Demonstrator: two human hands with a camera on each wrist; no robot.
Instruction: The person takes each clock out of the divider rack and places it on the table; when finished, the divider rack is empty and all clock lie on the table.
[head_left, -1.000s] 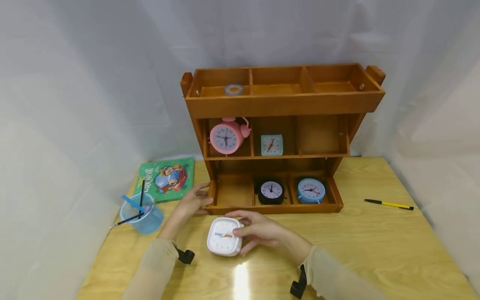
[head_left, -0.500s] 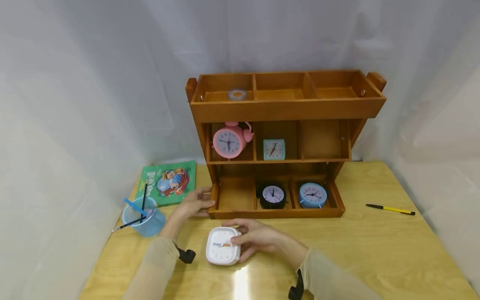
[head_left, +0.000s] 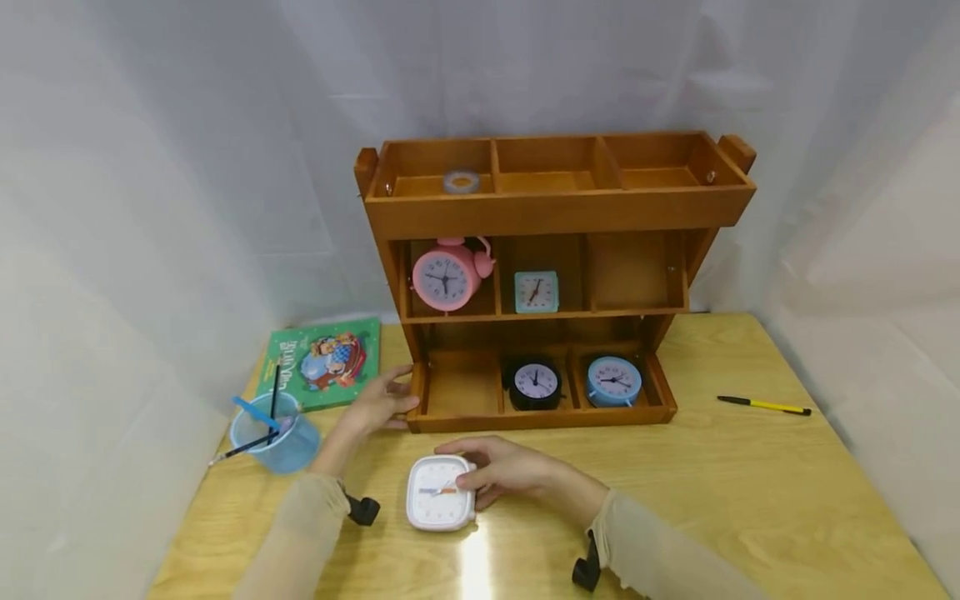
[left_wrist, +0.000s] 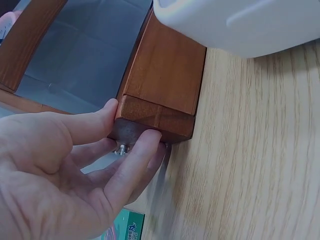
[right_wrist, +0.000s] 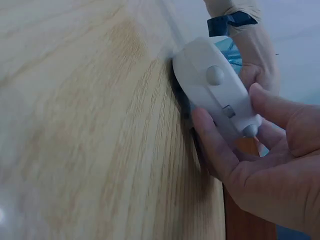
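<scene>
In the head view my right hand (head_left: 517, 468) grips a white square alarm clock (head_left: 433, 510) by its right side, low over the table and in front of the shelf. The right wrist view shows the thumb and fingers on either side of the white clock (right_wrist: 200, 70), near its knobs. My left hand (head_left: 375, 404) is at the lower left end of the wooden shelf (head_left: 562, 213). In the left wrist view that hand (left_wrist: 65, 165) holds the shelf's corner (left_wrist: 155, 117) between thumb and fingers.
Pink (head_left: 444, 279) and mint (head_left: 536, 292) clocks stand on the middle tier, black (head_left: 535, 382) and blue (head_left: 613, 380) clocks on the bottom one. A tape roll (head_left: 461, 182) lies on top. A green book (head_left: 318, 367), blue cup (head_left: 288, 446) and yellow pen (head_left: 768, 405) are around.
My right hand has brought the white alarm clock slightly nearer to me, away from the shelf. The left hand stays on the shelf end. The head view has shifted a little.
</scene>
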